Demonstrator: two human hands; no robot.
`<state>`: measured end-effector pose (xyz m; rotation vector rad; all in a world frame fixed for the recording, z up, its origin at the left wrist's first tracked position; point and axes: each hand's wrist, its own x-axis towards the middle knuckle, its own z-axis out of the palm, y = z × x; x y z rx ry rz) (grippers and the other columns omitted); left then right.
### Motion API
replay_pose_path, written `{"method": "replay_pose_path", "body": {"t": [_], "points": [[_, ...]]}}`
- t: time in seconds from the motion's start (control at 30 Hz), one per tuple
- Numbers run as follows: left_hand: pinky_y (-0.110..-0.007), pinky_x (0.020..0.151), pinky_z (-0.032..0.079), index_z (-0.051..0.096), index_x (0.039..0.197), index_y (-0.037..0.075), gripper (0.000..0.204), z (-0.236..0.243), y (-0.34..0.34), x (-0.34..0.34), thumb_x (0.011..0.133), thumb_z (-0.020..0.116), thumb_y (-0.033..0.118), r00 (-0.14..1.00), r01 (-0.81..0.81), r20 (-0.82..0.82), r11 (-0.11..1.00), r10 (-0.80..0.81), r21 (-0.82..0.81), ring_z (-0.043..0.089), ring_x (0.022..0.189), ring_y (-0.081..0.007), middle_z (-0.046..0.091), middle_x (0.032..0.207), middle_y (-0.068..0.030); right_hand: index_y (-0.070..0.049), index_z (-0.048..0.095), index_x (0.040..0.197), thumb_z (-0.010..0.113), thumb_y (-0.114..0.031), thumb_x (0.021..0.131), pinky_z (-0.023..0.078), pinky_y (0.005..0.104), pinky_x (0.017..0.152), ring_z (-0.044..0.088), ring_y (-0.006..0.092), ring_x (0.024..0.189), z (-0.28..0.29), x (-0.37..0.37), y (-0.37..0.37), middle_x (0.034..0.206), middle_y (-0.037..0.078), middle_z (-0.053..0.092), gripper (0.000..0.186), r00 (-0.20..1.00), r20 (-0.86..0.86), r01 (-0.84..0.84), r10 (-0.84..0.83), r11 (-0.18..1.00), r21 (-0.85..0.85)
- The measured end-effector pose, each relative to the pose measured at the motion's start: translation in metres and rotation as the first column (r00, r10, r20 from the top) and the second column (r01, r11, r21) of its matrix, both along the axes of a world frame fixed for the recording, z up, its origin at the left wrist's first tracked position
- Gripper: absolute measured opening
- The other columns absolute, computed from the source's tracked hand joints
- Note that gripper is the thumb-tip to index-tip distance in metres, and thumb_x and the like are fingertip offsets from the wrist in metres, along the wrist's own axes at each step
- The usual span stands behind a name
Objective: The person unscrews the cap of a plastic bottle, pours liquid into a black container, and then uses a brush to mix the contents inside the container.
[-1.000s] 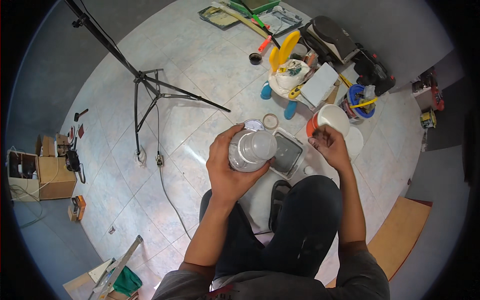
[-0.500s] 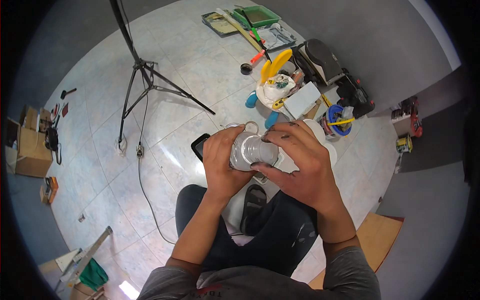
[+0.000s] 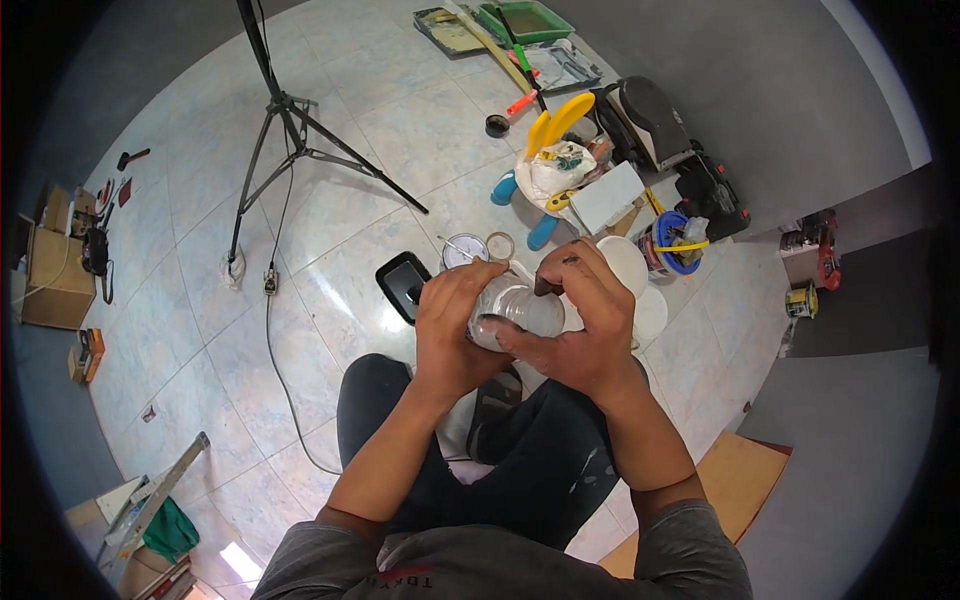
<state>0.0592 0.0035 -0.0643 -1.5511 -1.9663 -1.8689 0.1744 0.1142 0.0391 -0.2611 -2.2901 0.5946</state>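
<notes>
My left hand (image 3: 450,330) is wrapped round a clear plastic container (image 3: 515,310) held above my knees. My right hand (image 3: 590,325) grips its upper part, with thumb and curled fingers on it and dark stains on the fingertips. Just beyond my hands on the floor are a black tray (image 3: 398,280), an open can (image 3: 465,250) with a stick across it and a tape ring (image 3: 500,243). To the right stand white buckets (image 3: 626,263), partly hidden by my right hand.
A black tripod (image 3: 293,150) stands left with a cable. A stool (image 3: 550,175) piled with supplies, a blue-rimmed bucket (image 3: 665,260) and black cases (image 3: 645,120) are right. Paint trays (image 3: 525,20) lie at the back. A ladder (image 3: 160,510) is lower left, boards (image 3: 745,475) lower right.
My right hand has come left from the white buckets onto the container and now grips it with my left hand. The view has shifted, and the black tray now shows left of my hands.
</notes>
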Motion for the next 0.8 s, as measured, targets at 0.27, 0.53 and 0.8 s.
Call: {"method": "replay_pose_path", "body": {"t": [0.27, 0.53, 0.8], "points": [[-0.046, 0.103, 0.050, 0.070, 0.134, 0.009, 0.079, -0.003, 0.002, 0.003, 0.059, 0.094, 0.009, 1.000, 0.018, 0.015, 1.000, -0.018, 0.009, 0.070, 0.118, -0.0359, 0.075, 0.124, -0.0123, -0.001, 0.066, 0.093, 0.083, -0.013, 0.082, 0.048, 0.0428, 0.066, 0.060, 0.0329, 0.075, -0.008, -0.006, -0.007, 0.084, 0.013, 0.061, 0.024, 0.996, -0.010, 0.090, -0.090, 0.995, -0.038], [-0.044, 0.102, 0.054, 0.071, 0.131, 0.006, 0.065, 0.002, -0.002, -0.003, 0.068, 0.091, 0.007, 1.000, 0.009, 0.024, 1.000, -0.008, -0.019, 0.073, 0.116, -0.0358, 0.077, 0.125, -0.0139, 0.000, 0.060, 0.088, 0.077, -0.005, 0.076, 0.047, 0.0425, 0.062, 0.058, 0.0333, 0.072, -0.012, -0.016, -0.006, 0.082, 0.015, 0.056, 0.021, 0.993, 0.062, 0.104, -0.098, 0.989, -0.105], [-0.045, 0.102, 0.051, 0.070, 0.133, 0.008, 0.079, -0.010, -0.006, -0.006, 0.060, 0.098, 0.017, 0.997, 0.029, 0.071, 0.999, -0.027, -0.024, 0.071, 0.116, -0.0350, 0.076, 0.123, -0.0135, 0.001, 0.060, 0.089, 0.077, -0.005, 0.077, 0.049, 0.0426, 0.063, 0.060, 0.0344, 0.072, -0.016, -0.020, -0.008, 0.082, 0.015, 0.057, 0.021, 0.988, 0.129, 0.111, -0.090, 0.979, -0.169]]}}
